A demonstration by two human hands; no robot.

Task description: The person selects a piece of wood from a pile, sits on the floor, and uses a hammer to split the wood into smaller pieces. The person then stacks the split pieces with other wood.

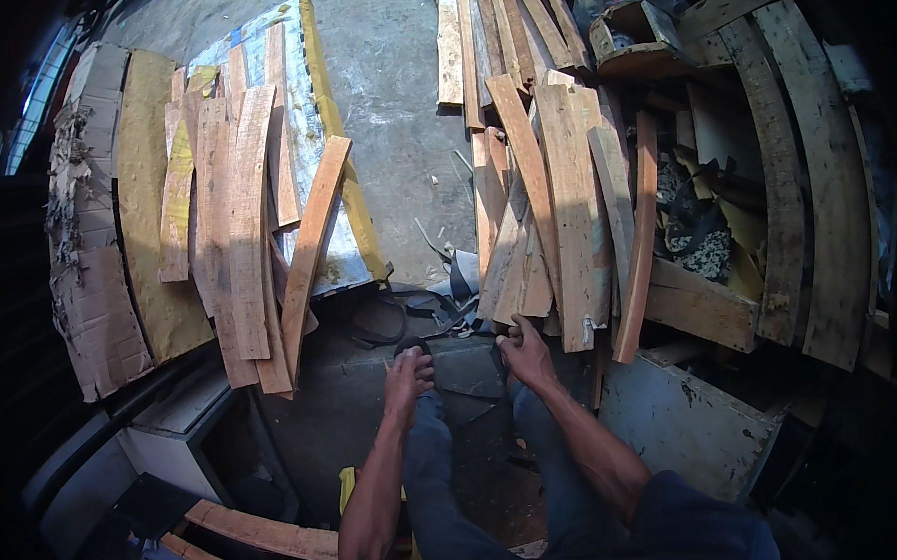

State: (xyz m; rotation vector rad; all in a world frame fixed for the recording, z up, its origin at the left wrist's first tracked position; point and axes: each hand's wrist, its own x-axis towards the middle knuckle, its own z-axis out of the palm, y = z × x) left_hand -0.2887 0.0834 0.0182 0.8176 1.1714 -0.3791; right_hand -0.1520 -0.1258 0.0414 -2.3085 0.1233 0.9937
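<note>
My left hand [408, 375] hovers over my left foot, its fingers loosely bent and apart, with nothing plain to see in it. A small dark shape [414, 346] lies just beyond its fingertips. My right hand [528, 355] is at the near end of a short, wide wooden plank [524, 281] in the right-hand pile. Its fingers are curled against that end, and their undersides are hidden. Close beside it, a long pale plank [566, 205] and a narrow reddish strip [637, 258] lean in the same pile.
Left of me, several planks [246, 241] rest across a white slab with yellow edges [326, 95]. Cardboard [91, 214] stands farther left. Dark strap scraps [407, 313] litter the floor ahead. A wooden crate [703, 303] and a pale worn panel [678, 415] are at my right.
</note>
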